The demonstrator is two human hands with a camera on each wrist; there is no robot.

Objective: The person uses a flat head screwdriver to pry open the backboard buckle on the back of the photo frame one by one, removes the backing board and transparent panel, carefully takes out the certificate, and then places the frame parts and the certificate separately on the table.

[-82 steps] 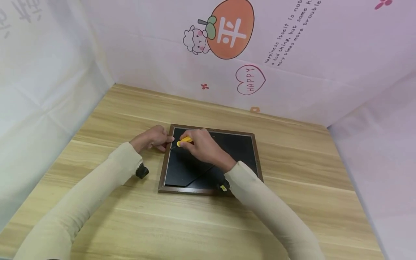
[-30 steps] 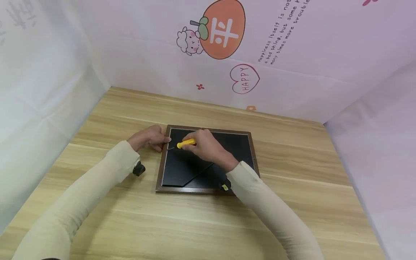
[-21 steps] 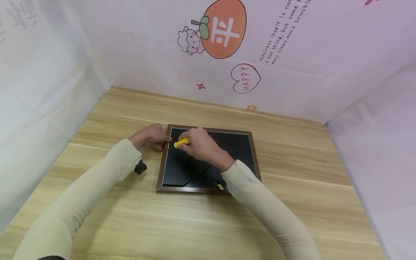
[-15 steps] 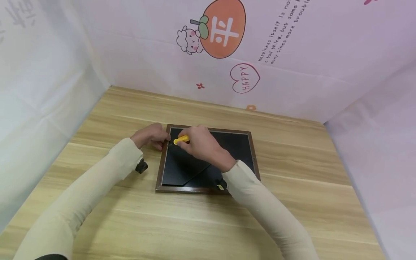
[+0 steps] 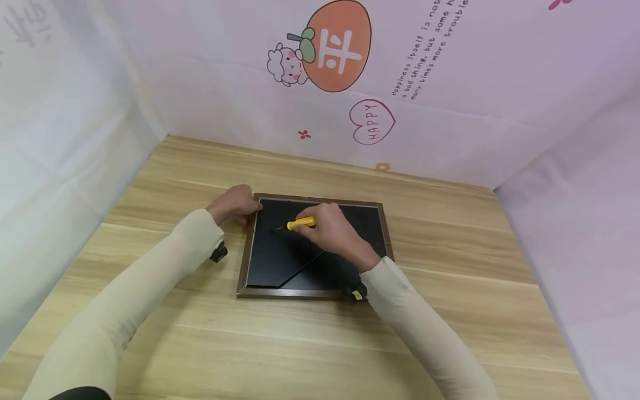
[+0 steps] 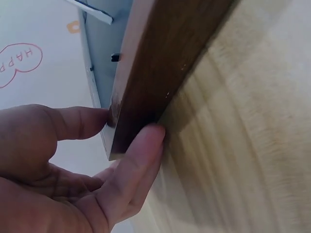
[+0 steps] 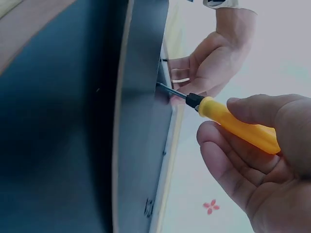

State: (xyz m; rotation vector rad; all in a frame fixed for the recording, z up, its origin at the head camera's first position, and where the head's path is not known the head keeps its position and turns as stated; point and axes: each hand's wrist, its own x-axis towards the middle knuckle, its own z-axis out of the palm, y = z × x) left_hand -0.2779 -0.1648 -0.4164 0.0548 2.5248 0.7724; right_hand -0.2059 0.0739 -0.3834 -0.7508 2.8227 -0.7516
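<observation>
A brown picture frame (image 5: 243,272) lies face down on the table, its black backing board (image 5: 270,261) upward. Near the far left corner my left hand (image 5: 235,201) grips the frame. In the left wrist view, the thumb is on the inner side and the fingers (image 6: 141,145) are against the outer side. My right hand (image 5: 330,229) holds a yellow-handled screwdriver (image 5: 301,223) above the board, its shaft pointing left. The right wrist view shows the screwdriver's handle (image 7: 238,126) between thumb and fingers; whether the tip touches the board, I cannot tell.
Small dark tabs (image 6: 115,57) stick out along the frame's inner edge. A black flap (image 7: 138,97) rises from the backing in the right wrist view. The wooden table (image 5: 300,344) is bordered by white printed cloth (image 5: 225,83) behind and at both sides.
My right hand has drawn the screwdriver to the right, away from the frame's left edge, where its tip was. My left hand has shifted slightly toward the far left corner.
</observation>
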